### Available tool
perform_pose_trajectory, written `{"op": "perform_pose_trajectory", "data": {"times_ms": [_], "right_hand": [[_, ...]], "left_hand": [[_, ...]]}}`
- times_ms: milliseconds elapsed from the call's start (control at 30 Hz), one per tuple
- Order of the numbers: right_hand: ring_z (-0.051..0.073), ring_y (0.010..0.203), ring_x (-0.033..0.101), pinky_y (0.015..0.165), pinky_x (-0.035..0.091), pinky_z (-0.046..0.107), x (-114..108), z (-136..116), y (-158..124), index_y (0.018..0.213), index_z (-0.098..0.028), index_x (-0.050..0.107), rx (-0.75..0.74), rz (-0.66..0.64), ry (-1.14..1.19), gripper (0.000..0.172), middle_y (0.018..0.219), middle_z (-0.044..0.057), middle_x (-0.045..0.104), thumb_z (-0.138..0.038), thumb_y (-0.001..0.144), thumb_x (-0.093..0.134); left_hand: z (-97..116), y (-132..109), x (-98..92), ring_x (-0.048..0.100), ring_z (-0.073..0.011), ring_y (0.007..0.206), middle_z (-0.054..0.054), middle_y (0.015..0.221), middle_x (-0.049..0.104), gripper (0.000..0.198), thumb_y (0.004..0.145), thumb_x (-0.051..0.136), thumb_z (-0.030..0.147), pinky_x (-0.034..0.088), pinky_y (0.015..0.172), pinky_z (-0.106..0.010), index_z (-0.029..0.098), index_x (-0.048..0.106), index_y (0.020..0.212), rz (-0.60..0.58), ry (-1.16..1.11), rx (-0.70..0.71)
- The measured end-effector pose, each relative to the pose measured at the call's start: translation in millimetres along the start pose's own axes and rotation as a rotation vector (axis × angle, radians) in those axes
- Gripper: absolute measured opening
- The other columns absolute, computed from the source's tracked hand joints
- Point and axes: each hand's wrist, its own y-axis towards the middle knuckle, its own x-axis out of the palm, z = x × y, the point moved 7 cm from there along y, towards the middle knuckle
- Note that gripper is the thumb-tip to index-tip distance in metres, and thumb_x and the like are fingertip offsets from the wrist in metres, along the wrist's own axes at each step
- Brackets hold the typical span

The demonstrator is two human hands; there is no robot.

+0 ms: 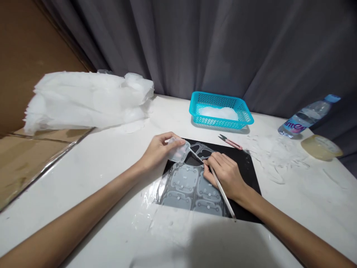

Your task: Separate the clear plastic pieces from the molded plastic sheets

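Note:
My left hand (160, 150) pinches a small translucent plate-like piece (178, 150) at the upper left of a black mat (252, 182). My right hand (224, 173) grips a thin metal stick tool (223, 193), its far tip touching or very near the edge of that piece. Below both hands lies a clear sheet of similar rounded moulded pieces (184, 178) on the mat. Toward the sheet's far end are cut-out gaps where the black shows through. My right fingers cover part of the sheet.
A blue basket (221, 124) holding white material stands at the back. Thread snips (232, 143), thin translucent scraps (275, 154), a tape roll (320, 147) and a tilted-looking water bottle (306, 117) lie at right. Stacked white sheets (89, 98) and cardboard (41, 156) sit left.

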Motion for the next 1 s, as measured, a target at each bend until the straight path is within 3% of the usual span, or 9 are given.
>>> {"op": "perform_pose_trajectory", "data": {"times_ms": [233,400,567,667,733,833,1000], "right_hand": [[0.018,0.071,0.058,0.071,0.048,0.031,-3.5,4.2,-0.9,0.088,-0.020,0.057,0.083,0.021,0.165,0.014,0.078,0.003,0.061,-0.010,0.097,0.054],[0.019,0.085,0.065,0.078,0.052,0.033,-8.8,20.5,-4.5,0.106,-0.020,0.061,0.264,0.097,0.351,0.009,0.093,0.006,0.066,-0.016,0.100,0.057],[0.017,0.081,0.062,0.076,0.052,0.032,-18.2,16.7,-9.7,0.103,-0.022,0.061,0.313,0.223,0.449,0.012,0.090,0.004,0.065,-0.012,0.100,0.056],[0.018,0.079,0.062,0.073,0.052,0.032,-17.0,1.3,-7.0,0.100,-0.020,0.061,0.224,0.156,0.445,0.005,0.087,0.004,0.064,-0.016,0.098,0.062],[0.019,0.079,0.063,0.072,0.052,0.032,-14.6,-4.2,-5.2,0.100,-0.019,0.061,0.205,0.099,0.411,0.010,0.086,0.005,0.064,-0.025,0.096,0.068],[0.019,0.079,0.062,0.071,0.051,0.032,-10.6,-1.5,-4.4,0.100,-0.019,0.061,0.256,0.056,0.407,0.019,0.087,0.005,0.063,-0.032,0.094,0.073],[0.016,0.077,0.059,0.072,0.048,0.029,-3.6,7.0,-4.6,0.096,-0.021,0.060,0.341,0.018,0.535,0.007,0.087,0.002,0.060,-0.024,0.097,0.066]], "left_hand": [[2.2,-4.7,18.1,0.058,-0.0111,0.065,0.001,0.076,0.063,0.030,0.091,0.074,0.043,0.045,0.061,-0.023,0.016,0.064,0.088,-0.228,0.057,0.071],[8.1,-12.1,26.0,0.063,-0.0130,0.071,0.001,0.080,0.065,0.026,0.095,0.070,0.042,0.049,0.066,-0.024,0.018,0.059,0.093,-0.273,0.041,0.096],[7.7,-18.0,28.3,0.067,-0.0136,0.066,-0.001,0.080,0.071,0.025,0.096,0.069,0.041,0.052,0.062,-0.024,0.020,0.057,0.098,-0.259,-0.078,0.003],[7.0,-17.8,27.3,0.065,-0.0111,0.065,0.000,0.080,0.071,0.030,0.087,0.081,0.033,0.051,0.059,-0.020,0.018,0.058,0.099,-0.265,-0.103,-0.015],[5.8,-16.9,26.6,0.065,-0.0114,0.068,0.000,0.083,0.071,0.036,0.080,0.087,0.027,0.053,0.061,-0.020,0.018,0.058,0.099,-0.280,-0.110,-0.014],[5.7,-16.5,26.1,0.064,-0.0102,0.069,0.001,0.083,0.069,0.036,0.077,0.089,0.024,0.054,0.063,-0.019,0.018,0.060,0.098,-0.297,-0.114,0.019],[5.9,-19.3,27.4,0.064,-0.0095,0.072,0.001,0.083,0.069,0.034,0.078,0.089,0.023,0.054,0.065,-0.018,0.017,0.061,0.097,-0.280,-0.135,0.023]]}}
